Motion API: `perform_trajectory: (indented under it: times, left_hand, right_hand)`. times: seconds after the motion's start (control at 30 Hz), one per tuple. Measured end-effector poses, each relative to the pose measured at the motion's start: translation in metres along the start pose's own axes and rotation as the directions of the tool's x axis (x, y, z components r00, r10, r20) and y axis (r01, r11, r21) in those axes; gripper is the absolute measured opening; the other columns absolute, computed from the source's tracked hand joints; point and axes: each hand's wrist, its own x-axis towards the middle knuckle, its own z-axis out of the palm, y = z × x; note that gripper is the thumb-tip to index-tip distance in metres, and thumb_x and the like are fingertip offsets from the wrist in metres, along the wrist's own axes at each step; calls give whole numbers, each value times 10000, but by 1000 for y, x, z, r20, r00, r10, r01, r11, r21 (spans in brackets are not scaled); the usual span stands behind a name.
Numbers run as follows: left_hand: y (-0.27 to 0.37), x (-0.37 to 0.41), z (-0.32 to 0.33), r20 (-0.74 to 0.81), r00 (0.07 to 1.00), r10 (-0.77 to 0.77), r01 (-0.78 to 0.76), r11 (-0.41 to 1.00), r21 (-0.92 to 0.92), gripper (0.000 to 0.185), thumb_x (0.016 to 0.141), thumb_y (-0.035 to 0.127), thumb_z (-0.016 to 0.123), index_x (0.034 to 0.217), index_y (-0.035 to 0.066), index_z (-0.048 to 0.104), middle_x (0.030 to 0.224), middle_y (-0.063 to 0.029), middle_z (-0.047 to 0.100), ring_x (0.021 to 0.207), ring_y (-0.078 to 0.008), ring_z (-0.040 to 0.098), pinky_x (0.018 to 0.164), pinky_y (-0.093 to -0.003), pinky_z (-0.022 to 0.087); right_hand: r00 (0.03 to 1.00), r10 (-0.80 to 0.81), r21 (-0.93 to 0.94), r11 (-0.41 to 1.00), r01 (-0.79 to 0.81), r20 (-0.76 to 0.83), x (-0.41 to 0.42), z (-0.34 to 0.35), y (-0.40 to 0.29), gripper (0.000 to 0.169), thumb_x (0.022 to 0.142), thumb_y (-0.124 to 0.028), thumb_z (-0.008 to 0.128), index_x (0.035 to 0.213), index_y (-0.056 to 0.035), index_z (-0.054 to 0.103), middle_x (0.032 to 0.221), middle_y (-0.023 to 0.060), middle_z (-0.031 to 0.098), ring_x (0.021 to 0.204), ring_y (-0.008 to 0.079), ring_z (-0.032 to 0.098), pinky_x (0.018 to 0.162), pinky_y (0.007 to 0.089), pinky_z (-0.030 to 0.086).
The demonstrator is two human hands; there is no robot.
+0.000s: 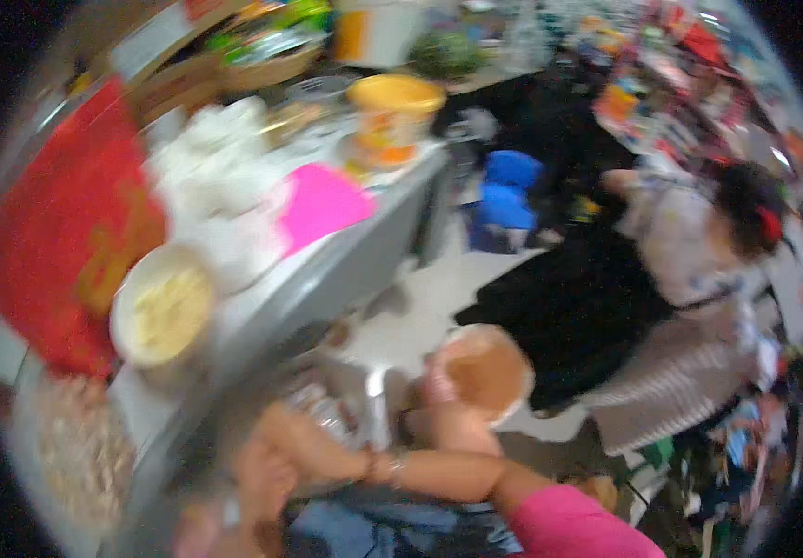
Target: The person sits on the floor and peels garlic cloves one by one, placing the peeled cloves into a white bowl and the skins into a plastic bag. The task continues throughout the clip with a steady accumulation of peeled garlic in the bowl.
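Note:
The picture is blurred. My right hand grips the left side of a pale bowl that holds orange-brown contents; the bowl is tilted towards me. Across my body lies my left arm, with a bracelet at the wrist. My left hand appears to touch my right arm just short of the bright pink sleeve; its fingers are too blurred to make out. To the left, a white bowl with pale yellow food stands on a grey-edged table.
On the table are a bright pink sheet, white plastic bags, a yellow-lidded tub and a red bag or cloth. Pale pieces lie lower left. Beyond the bowl are a blue stool, black cloth and another person.

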Motion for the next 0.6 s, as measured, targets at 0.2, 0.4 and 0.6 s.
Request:
perform_trajectory:
  times: [0.2,0.4,0.6]
  left_hand:
    - [14,-20,22,-83,988,132,-100,943,317,221,823,207,373,616,141,410,478,62,316,363,-48,275,289,-194,216]
    - [-6,-31,15,-32,986,166,-149,943,298,185,816,199,370,641,142,394,479,67,308,353,-48,278,277,-199,206]
    - [-7,-43,26,-84,974,210,-178,941,289,173,801,153,370,629,142,360,503,53,314,365,-50,273,287,-208,207]
  right_hand:
    - [982,159,361,926,-112,-104,15,-8,-28,146,869,-134,431,833,-1,479,797,164,444,734,330,459,651,379,388]
    - [980,-23,244,967,73,-200,0,2,-33,137,877,-116,426,819,3,463,771,158,430,706,324,449,626,372,377]
    - [992,85,355,934,-48,-91,5,-14,-51,118,867,-103,434,812,1,441,754,169,404,682,348,441,593,377,369]
